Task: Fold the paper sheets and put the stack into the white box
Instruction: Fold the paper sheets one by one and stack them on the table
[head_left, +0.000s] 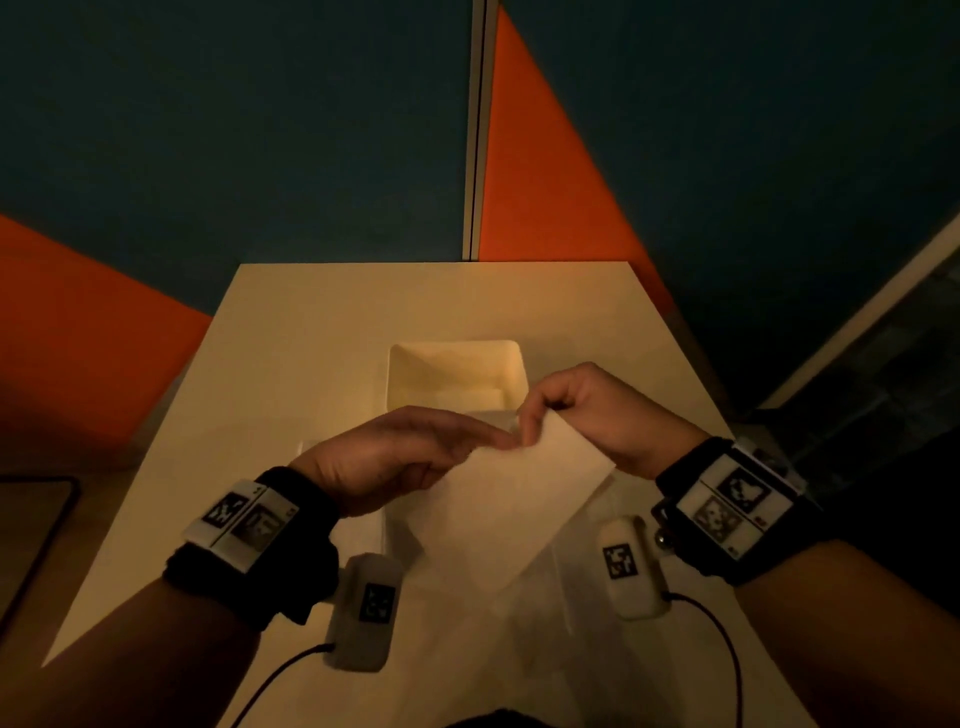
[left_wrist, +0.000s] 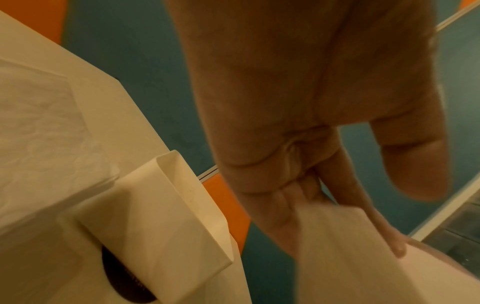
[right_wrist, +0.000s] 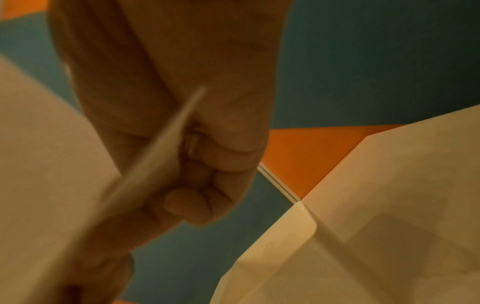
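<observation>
My right hand (head_left: 587, 410) pinches the top corner of a paper sheet (head_left: 511, 506); my left hand (head_left: 395, 457), fingers straight, touches its edge above the tabletop (head_left: 311, 332), near the white box (head_left: 457, 374).

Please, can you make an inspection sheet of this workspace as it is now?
Surface: pale table.
Job's things: paper sheet held up in the air; open white box beyond it, folded paper inside; more paper flat on the table below.
Clutter: dark object at left edge, unclear.
Grippers: left hand fingers extended at the sheet's top corner; right hand pinches it.
Cables: black cables from wrist cameras.
Surroundings: teal and orange wall panels.
</observation>
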